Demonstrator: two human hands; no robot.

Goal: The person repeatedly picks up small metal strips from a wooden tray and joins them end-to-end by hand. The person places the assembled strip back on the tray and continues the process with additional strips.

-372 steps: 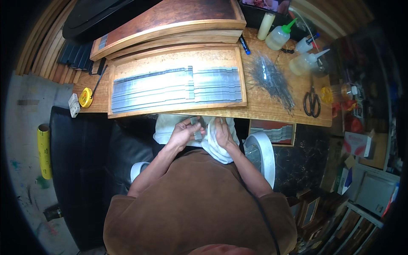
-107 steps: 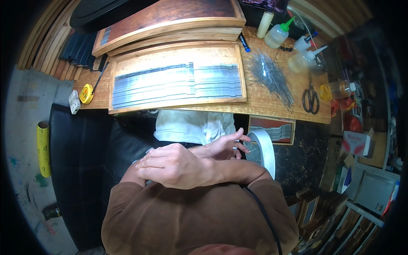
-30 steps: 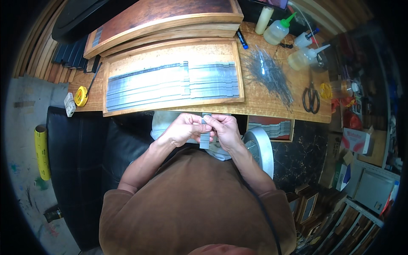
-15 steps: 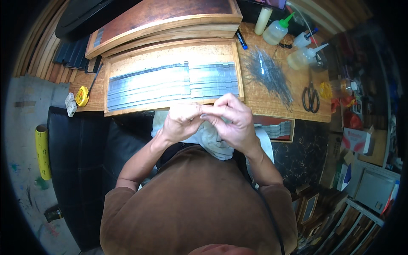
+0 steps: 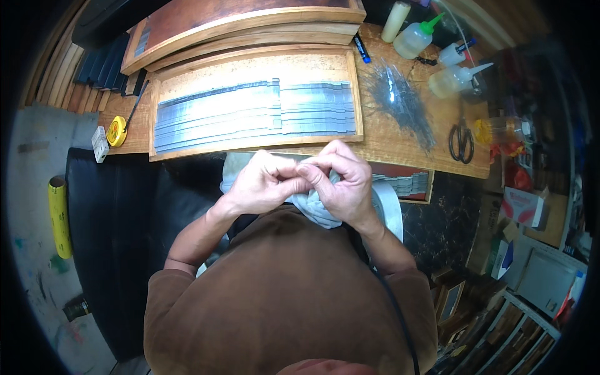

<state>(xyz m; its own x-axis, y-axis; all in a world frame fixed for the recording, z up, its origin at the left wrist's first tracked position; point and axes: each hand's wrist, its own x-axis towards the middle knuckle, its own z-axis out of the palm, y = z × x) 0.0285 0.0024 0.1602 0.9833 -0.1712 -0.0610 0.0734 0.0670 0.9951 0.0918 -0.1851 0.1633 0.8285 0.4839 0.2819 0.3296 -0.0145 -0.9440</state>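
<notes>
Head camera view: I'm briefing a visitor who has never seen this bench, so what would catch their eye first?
Probably the two hands, left hand and right hand, pressed together fingertip to fingertip over a pale cloth at the bench edge. Just beyond them lies a wooden tray lined with grey metal strips, with a tangle of thin wires to its right.

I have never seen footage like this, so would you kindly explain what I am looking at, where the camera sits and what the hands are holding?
There is no machine: a person wears a wide fisheye camera on the head, looking down, so straight edges bend. The left hand and right hand meet fingertip to fingertip over a pale cloth in the lap; whatever small thing they pinch is too small to make out. Ahead, the wooden bench carries a shallow wooden tray of grey metal strips, squeeze bottles, scissors and a yellow tape measure.
</notes>
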